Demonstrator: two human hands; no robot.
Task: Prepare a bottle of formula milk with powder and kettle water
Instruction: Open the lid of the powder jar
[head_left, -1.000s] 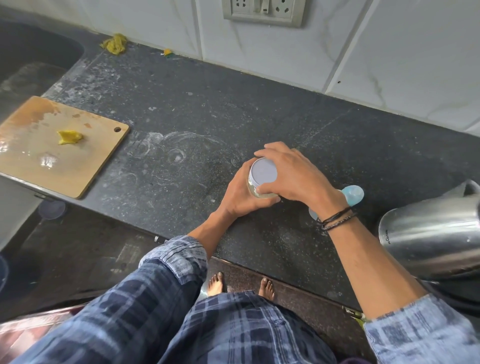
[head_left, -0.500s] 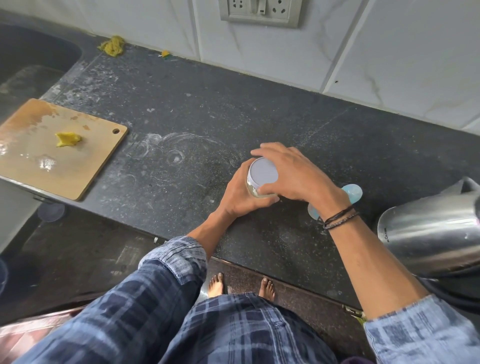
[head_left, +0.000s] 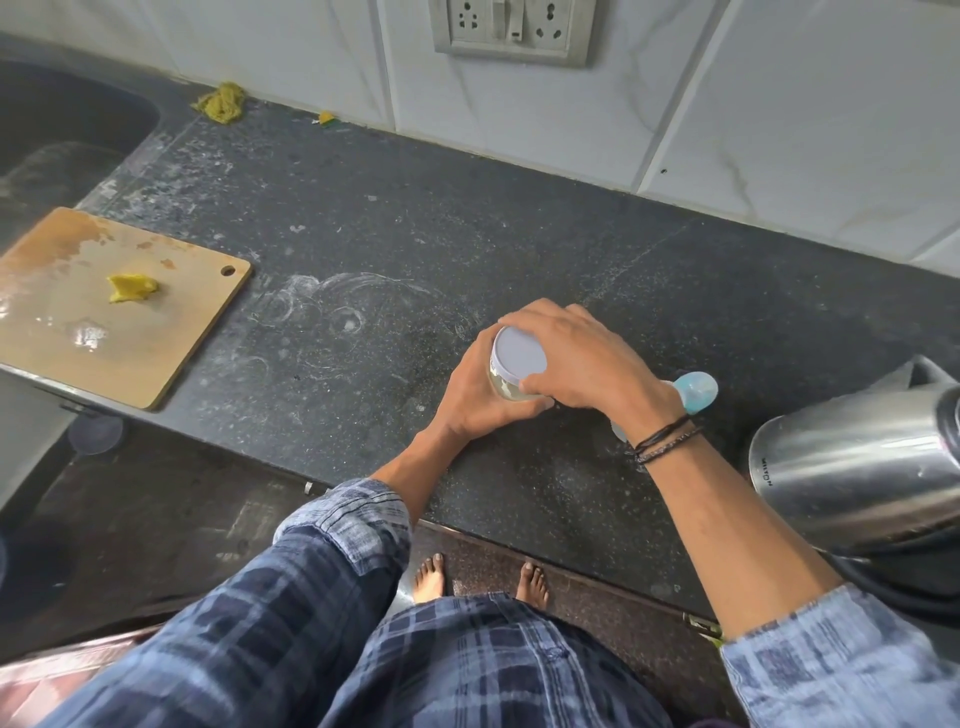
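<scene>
On the bench (head_left: 415, 234), the left hand (head_left: 475, 397) wraps the jar (head_left: 505, 387); the right hand (head_left: 582, 353) grips its lid (head_left: 519, 356), which is on. Probably an early stage: the bottle (head_left: 698, 388) and kettle (head_left: 857, 467) wait just beside.

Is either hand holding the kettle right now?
No, the left hand and the right hand both grip the small jar, while the kettle stands untouched at the right.

Wooden cutting board (head_left: 104, 343) lies at left on the dark countertop (head_left: 415, 234), carrying a yellow scrap (head_left: 131, 287). Yellow cloth (head_left: 221, 101) lies far left by the wall.
</scene>
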